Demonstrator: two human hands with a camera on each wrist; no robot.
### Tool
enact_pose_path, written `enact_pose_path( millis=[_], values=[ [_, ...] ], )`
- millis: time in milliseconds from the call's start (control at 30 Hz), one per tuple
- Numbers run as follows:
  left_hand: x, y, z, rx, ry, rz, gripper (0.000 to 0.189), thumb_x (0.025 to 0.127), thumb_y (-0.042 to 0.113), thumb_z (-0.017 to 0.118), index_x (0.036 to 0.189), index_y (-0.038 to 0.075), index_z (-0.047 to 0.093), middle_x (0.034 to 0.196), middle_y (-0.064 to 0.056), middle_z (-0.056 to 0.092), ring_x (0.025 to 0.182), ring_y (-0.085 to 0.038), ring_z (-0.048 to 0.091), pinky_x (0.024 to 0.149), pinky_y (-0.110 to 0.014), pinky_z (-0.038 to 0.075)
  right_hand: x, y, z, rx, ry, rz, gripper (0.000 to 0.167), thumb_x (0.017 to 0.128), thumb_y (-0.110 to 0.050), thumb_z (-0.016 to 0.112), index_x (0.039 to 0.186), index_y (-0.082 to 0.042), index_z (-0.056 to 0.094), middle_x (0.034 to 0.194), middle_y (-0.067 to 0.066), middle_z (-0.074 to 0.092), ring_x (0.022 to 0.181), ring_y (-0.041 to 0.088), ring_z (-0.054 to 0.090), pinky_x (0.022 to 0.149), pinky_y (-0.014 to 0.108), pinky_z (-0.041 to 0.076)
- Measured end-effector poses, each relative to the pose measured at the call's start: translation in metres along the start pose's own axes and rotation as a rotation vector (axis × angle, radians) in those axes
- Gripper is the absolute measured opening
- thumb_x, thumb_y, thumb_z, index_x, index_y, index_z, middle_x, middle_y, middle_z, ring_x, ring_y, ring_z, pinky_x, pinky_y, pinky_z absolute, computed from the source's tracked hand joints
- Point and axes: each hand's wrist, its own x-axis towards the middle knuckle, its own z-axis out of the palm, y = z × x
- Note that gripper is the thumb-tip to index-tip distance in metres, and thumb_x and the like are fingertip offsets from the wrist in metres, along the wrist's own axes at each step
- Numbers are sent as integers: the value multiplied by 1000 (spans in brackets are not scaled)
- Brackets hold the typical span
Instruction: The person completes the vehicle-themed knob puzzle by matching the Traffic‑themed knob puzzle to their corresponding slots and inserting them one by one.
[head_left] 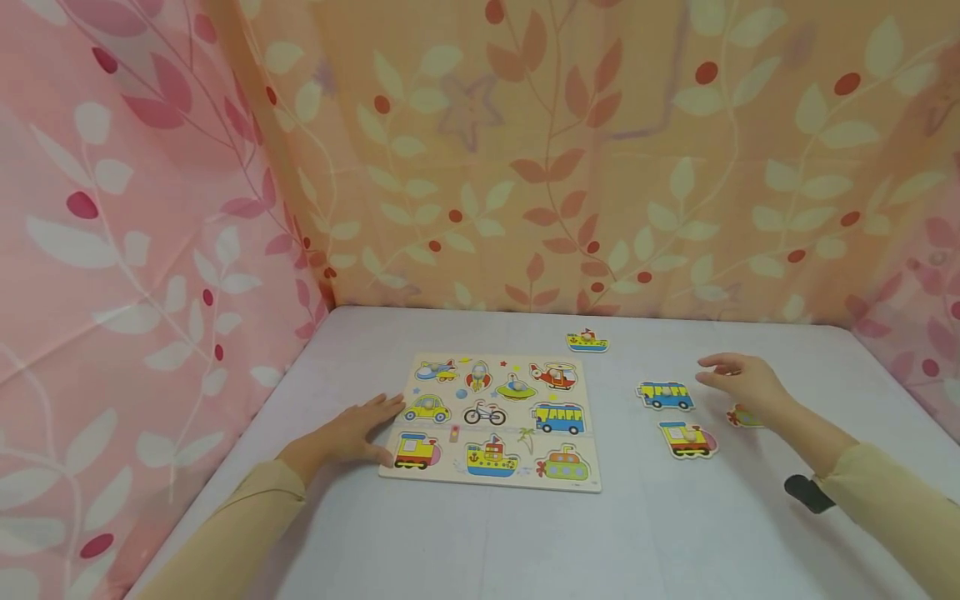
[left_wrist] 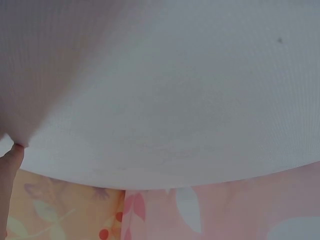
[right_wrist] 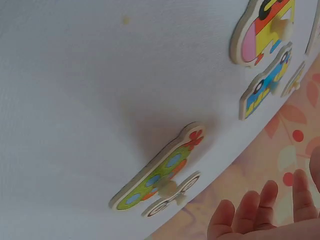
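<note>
A wooden peg puzzle board (head_left: 453, 463) with vehicle pictures lies flat on the table. My left hand (head_left: 351, 432) rests at its left edge, fingers spread. My right hand (head_left: 750, 383) hovers over the table's right side, fingers loosely bent, holding nothing. Partly hidden beneath it is a green submarine piece (right_wrist: 162, 172), with a bicycle piece (right_wrist: 172, 195) beside it in the right wrist view. Closest to the right hand's left side are a blue bus piece (head_left: 666, 397) and a train piece (head_left: 686, 442). Farther back lies a boat piece (head_left: 587, 342).
White cloth covers the table (head_left: 525, 550). Patterned curtains (head_left: 525, 167) stand along its back and sides. A black object (head_left: 808, 493) sits by the right sleeve. Only a fingertip (left_wrist: 18, 150) of the left hand shows in the left wrist view.
</note>
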Motion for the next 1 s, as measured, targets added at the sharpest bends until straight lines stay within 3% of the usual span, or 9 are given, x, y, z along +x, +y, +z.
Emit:
enact_pose_path(
  millis=[100, 367, 467, 600, 800, 1000],
  values=[
    [0, 0, 0, -5, 6, 3, 100, 74, 51, 78, 152, 11, 32, 159, -6, 24, 147, -35, 10, 112, -63, 11, 4, 8, -5, 24, -6, 24, 61, 97, -36, 60, 136, 7, 46, 124, 36, 47, 105, 45, 47, 73, 39, 56],
    [-2, 0, 0, 1, 5, -15, 100, 73, 52, 78, 153, 13, 32, 160, -5, 24, 147, -33, 10, 113, -62, 12, 18, 31, -15, 49, 16, 84, 69, 96, -42, 57, 142, 7, 39, 133, 40, 37, 115, 52, 40, 67, 30, 52],
    [-3, 1, 0, 1, 6, -16, 99, 74, 51, 78, 153, 13, 32, 159, -5, 25, 147, -34, 11, 113, -62, 12, 23, 39, -19, 43, 23, 107, 71, 96, -43, 57, 143, 7, 37, 135, 42, 33, 119, 55, 36, 80, 45, 51],
    [-3, 3, -2, -13, 4, -19, 99, 74, 51, 79, 153, 12, 33, 160, -4, 24, 147, -34, 10, 113, -61, 12, 27, 50, -27, 20, -4, 131, 73, 97, -43, 55, 143, 10, 33, 138, 46, 25, 125, 60, 25, 97, 66, 33],
    [-3, 6, -1, -18, -2, -33, 98, 73, 49, 80, 153, 13, 33, 160, -4, 25, 147, -32, 11, 113, -60, 12, 37, 68, -33, -38, -60, 184, 81, 95, -50, 56, 145, 8, 29, 139, 47, 20, 127, 62, 22, 100, 67, 29],
    [-2, 9, 0, -15, -3, -48, 98, 73, 46, 81, 153, 14, 33, 159, -2, 25, 147, -31, 11, 114, -59, 13, 47, 80, -37, -86, -83, 180, 81, 94, -49, 58, 143, 9, 30, 140, 47, 19, 126, 64, 18, 99, 71, 22]
  ],
)
